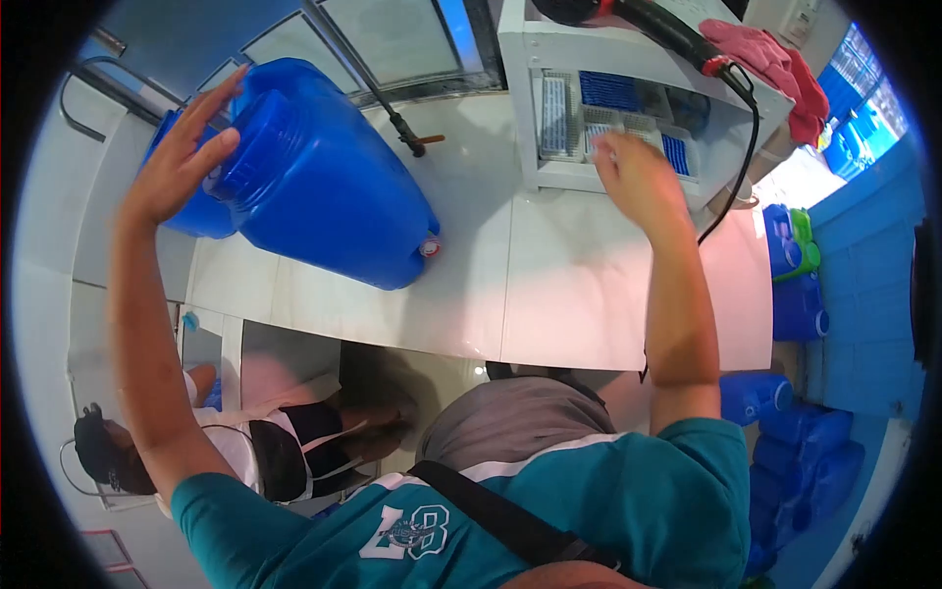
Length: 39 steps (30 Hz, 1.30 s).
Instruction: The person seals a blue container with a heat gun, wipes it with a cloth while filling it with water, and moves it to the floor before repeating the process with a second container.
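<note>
I have the left hand (182,157) spread flat, fingers splayed, pressed against the neck end of the big blue jug (314,182), which lies tipped on its side on the white counter (549,285) with its small capped spout near the counter's middle. That hand grips nothing; it only steadies. The right hand (638,177) reaches into the white shelf unit (549,108) at the stacked blue and white packs (613,118); its fingers curl inward, but I cannot tell whether they have closed on anything. My worry is the jug: with only an open palm on it, it could roll toward the counter edge, and the black cable (736,167) hanging beside my right forearm could snag
</note>
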{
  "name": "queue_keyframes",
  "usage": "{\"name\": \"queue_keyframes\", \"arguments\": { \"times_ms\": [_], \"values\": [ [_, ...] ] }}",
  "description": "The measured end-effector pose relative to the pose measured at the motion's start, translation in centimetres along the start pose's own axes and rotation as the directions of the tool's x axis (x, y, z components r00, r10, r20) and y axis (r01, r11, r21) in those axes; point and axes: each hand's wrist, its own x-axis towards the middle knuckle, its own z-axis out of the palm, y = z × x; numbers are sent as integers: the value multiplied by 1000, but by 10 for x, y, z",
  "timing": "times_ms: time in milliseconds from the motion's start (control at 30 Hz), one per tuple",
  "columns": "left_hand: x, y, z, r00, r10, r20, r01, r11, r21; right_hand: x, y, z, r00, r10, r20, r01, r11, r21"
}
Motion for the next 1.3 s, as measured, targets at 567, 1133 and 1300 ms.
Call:
{"name": "queue_keyframes", "arguments": {
  "times_ms": [567,1133,1300],
  "values": [
    [11,23,18,970,-198,143,219,965,-143,112,42,124,968,107,228,5,898,-440],
    [14,126,58,931,286,-228,-288,957,26,121,76,82,821,42,-569,-42,999,13],
    [13,148,92,885,441,-147,-463,867,-184,26,-17,-1,953,-173,-248,246,920,305]
  ]
}}
